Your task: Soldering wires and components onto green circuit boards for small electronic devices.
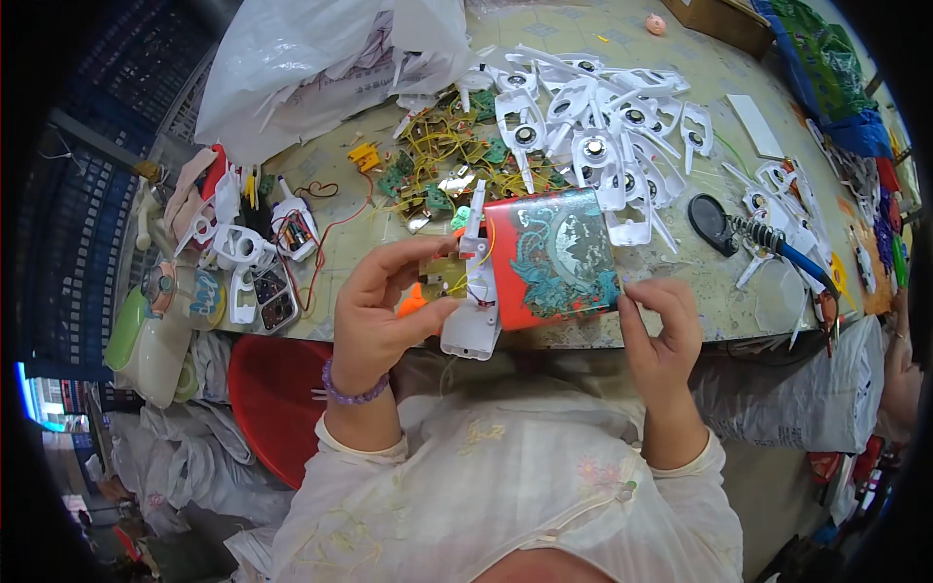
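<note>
The left hand (384, 311) is gripping a white plastic housing (473, 291) right at the near edge of the table (680, 87), fingers (403, 260) curled over the top and thumb pressing from below, so it's clenched on the part. There's a small yellowish circuit board (442, 277) sitting against the housing with thin yellow and red wires trailing off it, and the fingertips are touching that board too. The housing is standing roughly upright, its narrow end pointing away from the person.

The right hand (661, 325) is hanging just beside the lower right corner of a red box with a teal pattern (554, 257), thumb and forefinger pinched together. Can't tell if they're holding anything, it's too small to make out. The box is lying on the table, touching the housing on its left side.

Further back there's a big heap of white plastic shells (593, 126) with round metal discs in them, and next to it a tangle of green circuit boards with yellow wires (437, 160). A soldering iron with a blue handle (782, 248) is resting to the right, near a black oval piece (709, 219). A white plastic bag (321, 58) is sitting at the far left, and a red stool (272, 394) is poking out under the table edge.
</note>
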The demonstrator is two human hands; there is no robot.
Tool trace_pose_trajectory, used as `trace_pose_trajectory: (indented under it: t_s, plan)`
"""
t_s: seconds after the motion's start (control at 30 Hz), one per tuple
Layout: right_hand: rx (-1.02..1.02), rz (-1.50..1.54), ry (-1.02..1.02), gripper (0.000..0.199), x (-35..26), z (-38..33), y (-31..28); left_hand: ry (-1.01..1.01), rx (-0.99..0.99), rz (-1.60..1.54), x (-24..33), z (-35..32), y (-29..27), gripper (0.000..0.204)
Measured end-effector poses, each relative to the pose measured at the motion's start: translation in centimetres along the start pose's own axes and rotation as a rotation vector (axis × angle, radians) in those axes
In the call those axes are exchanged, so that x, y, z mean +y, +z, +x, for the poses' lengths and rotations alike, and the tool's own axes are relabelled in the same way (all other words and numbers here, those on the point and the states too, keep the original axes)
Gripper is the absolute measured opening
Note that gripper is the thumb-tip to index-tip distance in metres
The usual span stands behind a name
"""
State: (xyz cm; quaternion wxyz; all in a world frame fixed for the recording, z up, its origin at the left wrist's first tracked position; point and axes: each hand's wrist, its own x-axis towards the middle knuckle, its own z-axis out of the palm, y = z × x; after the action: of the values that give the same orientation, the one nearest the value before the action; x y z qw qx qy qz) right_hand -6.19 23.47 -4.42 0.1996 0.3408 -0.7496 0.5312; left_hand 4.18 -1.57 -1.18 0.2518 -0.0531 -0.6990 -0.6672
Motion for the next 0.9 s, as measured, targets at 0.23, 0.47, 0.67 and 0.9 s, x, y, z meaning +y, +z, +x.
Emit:
trace_pose_trajectory:
  t_s: [0.23, 0.47, 0.67, 0.9]
  plan:
    - [-0.322, 0.033, -0.235, 0.033, -3.6, 5.2, 3.5, 0.04, -0.079, -0.114, -1.1, -1.5, -1.8, 0.048]
    - [-0.687, 0.16, -0.073, 0.048, -4.5, 5.9, 6.8, 0.063, -0.097, -0.155, -1.7, -2.2, -3.2, 0.048]
    - [-0.854, 0.658, 0.468, 0.049, -4.6, 7.4, 5.6, 0.048, -0.151, -0.218, -2.1, -2.6, -3.7, 0.043]
    - [-0.952, 0.728, 0.615, 0.035, -3.8, 8.4, 5.9, 0.052, -0.21, -0.252, -2.2, -2.3, -3.8, 0.043]
